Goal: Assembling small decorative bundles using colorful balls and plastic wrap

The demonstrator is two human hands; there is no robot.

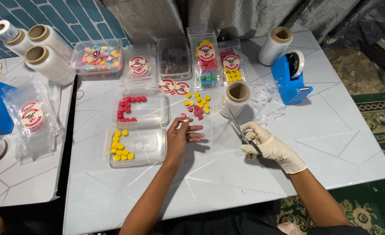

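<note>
My left hand (181, 135) is bare and pinches the edge of a clear plastic film sheet (214, 126) stretched from an upright film roll (235, 99). My right hand (266, 146), in a white glove, grips scissors (241, 130) whose blades point up toward the roll, at the film. A loose pile of yellow and pink candies (197, 104) lies just beyond my left hand. Two clear trays sit to the left: one with red candies (129, 106), one with yellow candies (120, 146).
A blue tape dispenser (290, 78) and another film roll (276, 45) stand at back right. Clear boxes and filled candy bags (207, 61) line the back. Round stickers (174, 86) lie mid-table. On the left table are film rolls (48, 63), stickered bags (31, 117), another dispenser.
</note>
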